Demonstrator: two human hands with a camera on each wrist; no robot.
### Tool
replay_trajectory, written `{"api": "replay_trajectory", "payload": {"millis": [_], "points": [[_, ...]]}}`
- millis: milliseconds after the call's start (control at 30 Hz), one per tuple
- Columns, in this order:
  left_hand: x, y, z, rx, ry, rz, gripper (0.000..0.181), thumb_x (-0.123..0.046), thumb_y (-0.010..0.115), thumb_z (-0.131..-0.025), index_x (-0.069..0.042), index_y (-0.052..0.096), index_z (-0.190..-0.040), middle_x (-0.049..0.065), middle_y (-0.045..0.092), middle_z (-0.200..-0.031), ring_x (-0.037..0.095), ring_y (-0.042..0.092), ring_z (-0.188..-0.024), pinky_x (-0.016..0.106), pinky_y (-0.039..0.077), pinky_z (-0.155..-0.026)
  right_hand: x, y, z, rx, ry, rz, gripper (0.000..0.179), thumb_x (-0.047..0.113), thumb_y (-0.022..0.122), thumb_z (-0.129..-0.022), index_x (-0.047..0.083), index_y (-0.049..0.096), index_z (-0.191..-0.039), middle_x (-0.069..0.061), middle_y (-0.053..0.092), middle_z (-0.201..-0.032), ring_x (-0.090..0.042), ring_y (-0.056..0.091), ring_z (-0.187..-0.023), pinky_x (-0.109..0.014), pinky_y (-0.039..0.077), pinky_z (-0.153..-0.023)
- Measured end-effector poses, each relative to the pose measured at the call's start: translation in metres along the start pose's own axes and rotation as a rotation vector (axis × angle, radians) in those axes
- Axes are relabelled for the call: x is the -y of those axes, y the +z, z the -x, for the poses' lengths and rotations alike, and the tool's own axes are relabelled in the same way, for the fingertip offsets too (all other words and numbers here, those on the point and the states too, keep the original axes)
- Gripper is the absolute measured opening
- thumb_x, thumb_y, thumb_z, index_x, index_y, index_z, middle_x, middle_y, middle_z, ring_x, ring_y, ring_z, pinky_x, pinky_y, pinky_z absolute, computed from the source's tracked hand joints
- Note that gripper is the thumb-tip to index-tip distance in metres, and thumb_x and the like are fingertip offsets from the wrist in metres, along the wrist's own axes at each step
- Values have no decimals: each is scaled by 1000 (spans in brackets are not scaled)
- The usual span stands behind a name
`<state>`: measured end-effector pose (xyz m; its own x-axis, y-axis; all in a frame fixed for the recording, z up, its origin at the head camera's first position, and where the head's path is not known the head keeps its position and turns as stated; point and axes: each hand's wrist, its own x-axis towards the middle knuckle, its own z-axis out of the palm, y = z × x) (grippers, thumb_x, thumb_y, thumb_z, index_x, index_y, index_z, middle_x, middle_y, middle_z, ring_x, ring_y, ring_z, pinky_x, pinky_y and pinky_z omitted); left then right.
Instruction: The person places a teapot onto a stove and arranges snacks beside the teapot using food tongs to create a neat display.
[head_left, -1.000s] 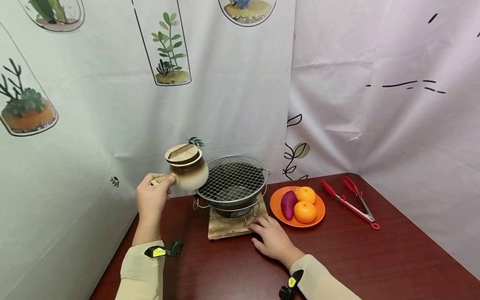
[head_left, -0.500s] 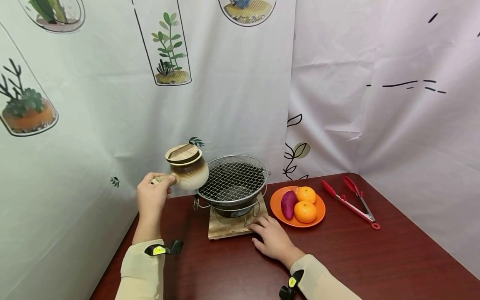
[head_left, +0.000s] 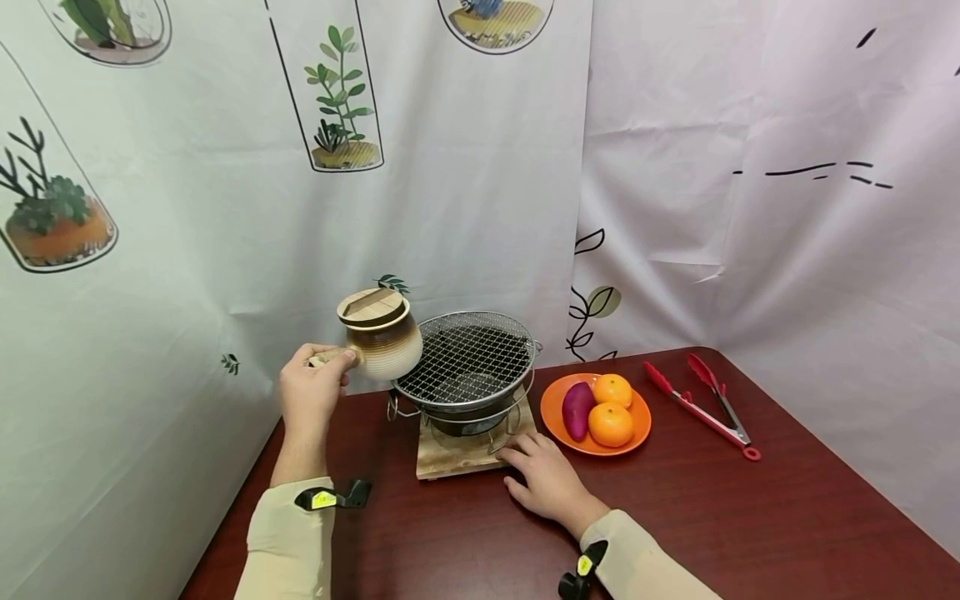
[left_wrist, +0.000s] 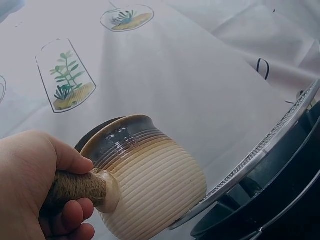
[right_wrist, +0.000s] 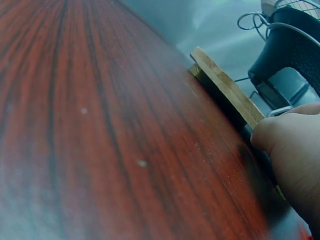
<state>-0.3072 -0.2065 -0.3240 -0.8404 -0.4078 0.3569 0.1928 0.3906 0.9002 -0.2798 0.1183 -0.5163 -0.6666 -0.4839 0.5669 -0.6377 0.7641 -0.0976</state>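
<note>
My left hand [head_left: 309, 385] grips the twine-wrapped side handle [left_wrist: 75, 190] of a brown-and-cream ribbed ceramic teapot [head_left: 390, 350]. A flat wooden lid [head_left: 371, 307] sits on top. The teapot is held up at the left rim of a round tabletop grill [head_left: 467, 398], overlapping it in the head view. Under the grill lies a square wooden board [head_left: 442, 458]. At the board's front right corner rests my right hand [head_left: 543, 479], fingers relaxed over the board and thumb by its edge. Most of its fingers are hidden in the right wrist view.
An orange plate [head_left: 553, 417] right of the grill bears a purple sweet potato [head_left: 577, 410] and two oranges [head_left: 611, 423]. Red-tipped tongs [head_left: 708, 412] lie spread farther right on the dark red table [head_left: 780, 517]. A printed white curtain [head_left: 480, 208] hangs close behind.
My left hand and the teapot have shifted slightly to the right, toward the grill. My right hand stays where it was on the board.
</note>
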Motion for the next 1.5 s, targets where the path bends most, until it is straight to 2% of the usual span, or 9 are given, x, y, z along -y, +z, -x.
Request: {"api": "replay_trajectory", "payload": {"millis": [267, 433, 567, 1267, 1500], "points": [[-1, 6, 2, 7, 9, 33, 27, -26, 79, -87, -7, 69, -103, 0, 67, -64, 6, 60, -49, 22, 50, -50, 0, 0, 0, 0, 5, 3, 34, 30, 75, -86, 20, 72, -118, 0, 64, -116, -24, 58, -111, -44, 44, -102], [-4, 8, 3, 14, 8, 13, 27, -27, 78, -86, -7, 69, -103, -2, 66, -63, 6, 60, -50, 23, 50, -50, 0, 0, 0, 1, 3, -4, 35, 29, 75, -86, 19, 72, -119, 0, 63, -116, -24, 57, -111, -45, 44, -102], [-5, 11, 4, 22, -3, -3, 27, -29, 78, -86, -9, 69, -102, 3, 68, -66, 8, 60, -49, 24, 49, -49, 0, 0, 1, -3, 2, -7, 35, 29, 75, -86, 18, 72, -119, -1, 63, -116, -24, 57, -111, -45, 44, -102], [-8, 25, 9, 33, -2, 55, 26, -26, 78, -86, -7, 68, -102, -5, 63, -60, 5, 59, -48, 22, 51, -49, 2, -1, 1, -14, -7, -11, 34, 28, 76, -85, 19, 72, -118, -1, 64, -115, -24, 58, -111, -46, 45, -102], [-10, 31, 9, 42, 22, 73, 29, -25, 78, -86, -5, 69, -104, -7, 64, -60, 5, 61, -50, 24, 51, -50, 1, -1, 1, -21, -10, -9, 35, 28, 76, -85, 19, 72, -117, -1, 64, -114, -25, 58, -110, -46, 45, -101]]}}
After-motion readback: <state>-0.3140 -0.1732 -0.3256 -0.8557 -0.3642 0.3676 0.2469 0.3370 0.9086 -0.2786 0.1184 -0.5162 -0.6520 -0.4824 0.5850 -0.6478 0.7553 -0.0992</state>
